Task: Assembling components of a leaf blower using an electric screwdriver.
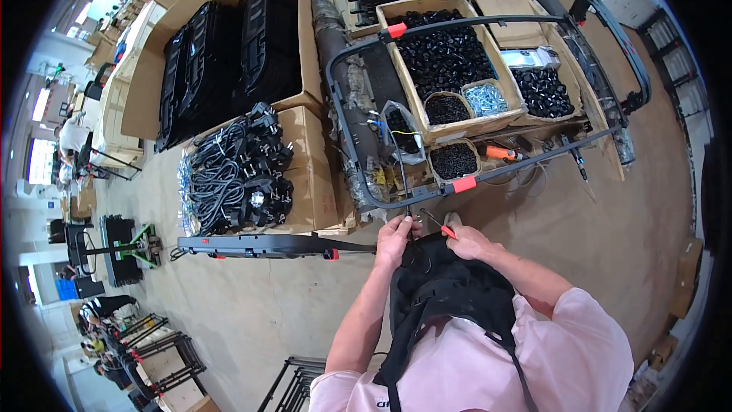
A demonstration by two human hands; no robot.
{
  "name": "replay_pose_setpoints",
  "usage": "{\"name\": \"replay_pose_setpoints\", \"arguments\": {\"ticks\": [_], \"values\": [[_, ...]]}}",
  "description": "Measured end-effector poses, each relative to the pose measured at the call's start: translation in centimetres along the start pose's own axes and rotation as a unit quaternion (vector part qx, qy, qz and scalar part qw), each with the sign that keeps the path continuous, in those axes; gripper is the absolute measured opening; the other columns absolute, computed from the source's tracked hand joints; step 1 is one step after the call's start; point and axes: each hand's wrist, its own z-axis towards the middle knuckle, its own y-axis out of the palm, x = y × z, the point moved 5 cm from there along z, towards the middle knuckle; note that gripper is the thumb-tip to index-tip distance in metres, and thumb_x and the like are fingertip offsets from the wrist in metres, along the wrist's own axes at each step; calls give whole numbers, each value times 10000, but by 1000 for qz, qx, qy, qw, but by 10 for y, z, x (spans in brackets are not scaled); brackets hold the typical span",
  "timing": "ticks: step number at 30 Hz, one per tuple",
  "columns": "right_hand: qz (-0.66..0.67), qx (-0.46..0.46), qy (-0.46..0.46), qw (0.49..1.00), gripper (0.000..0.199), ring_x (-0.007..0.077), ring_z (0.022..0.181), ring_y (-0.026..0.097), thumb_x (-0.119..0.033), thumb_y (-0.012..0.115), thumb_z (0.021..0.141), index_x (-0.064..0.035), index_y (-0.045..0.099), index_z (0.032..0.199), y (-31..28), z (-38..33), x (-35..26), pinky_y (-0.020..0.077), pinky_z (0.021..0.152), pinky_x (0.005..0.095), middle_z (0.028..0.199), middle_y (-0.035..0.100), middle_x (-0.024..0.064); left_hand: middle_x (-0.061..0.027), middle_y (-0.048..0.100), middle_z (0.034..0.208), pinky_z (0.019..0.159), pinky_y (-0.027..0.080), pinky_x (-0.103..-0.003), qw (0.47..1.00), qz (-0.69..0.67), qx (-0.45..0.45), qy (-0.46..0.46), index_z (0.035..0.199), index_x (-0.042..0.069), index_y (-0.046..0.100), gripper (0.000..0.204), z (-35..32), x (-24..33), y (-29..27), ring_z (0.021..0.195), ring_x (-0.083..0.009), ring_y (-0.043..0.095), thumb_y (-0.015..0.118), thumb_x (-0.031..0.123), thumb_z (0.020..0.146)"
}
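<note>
My left hand is closed in a pinch around a thin black cable, just under the near bar of a black tubular frame. My right hand grips small red-handled pliers, whose tips point toward my left hand's fingers. The two hands are close together, just above my black apron. Red clips sit on the frame's near bar and far bar. What the plier tips touch is too small to tell.
Behind the frame stand cardboard boxes of small black parts and silvery screws, with an orange tool. A box stacked with black power cords is at the left. A long black bar lies across the floor near my left arm.
</note>
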Motion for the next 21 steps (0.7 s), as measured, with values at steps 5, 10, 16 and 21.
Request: {"name": "replay_pose_setpoints", "arguments": {"ticks": [5, 10, 16, 21], "values": [[-63, 0, -89, 994, 583, 470, 1300, 593, -220, 549, 977, 20, 449, 1499, -9, -2, -14, 475, 1091, 546, 1378, 616, 330, -106, 759, 1033, 801, 575, -302, 999, 30, 25, -1, 1226, -22, 688, 308, 1, 1, 3, 909, -182, 716, 621, 245, 1087], [-74, -33, -97, 992, 707, 459, 1346, 571, -188, 553, 970, 16, 329, 1609, -10, 5, -17, 448, 1141, 530, 1481, 548, 320, -112, 763, 1037, 756, 590, -313, 997, 51, 65, 2, 1177, -19, 685, 283, -1, 1, 12, 871, -189, 730, 606, 240, 1093], [-45, -49, -115, 991, 736, 499, 1349, 552, -136, 552, 951, 36, 293, 1618, -15, 1, -26, 443, 1142, 545, 1481, 524, 353, -110, 758, 1008, 768, 608, -336, 992, 61, 106, 10, 1143, -25, 689, 277, -1, -5, 13, 842, -192, 732, 590, 230, 1099], [-53, -75, -124, 988, 811, 532, 1360, 523, -119, 563, 936, 31, 212, 1652, -21, -4, -36, 445, 1139, 559, 1470, 496, 374, -86, 746, 990, 765, 597, -316, 985, 102, 129, 42, 1138, -30, 697, 285, 0, -3, 18, 839, -153, 703, 562, 219, 1111]]}}
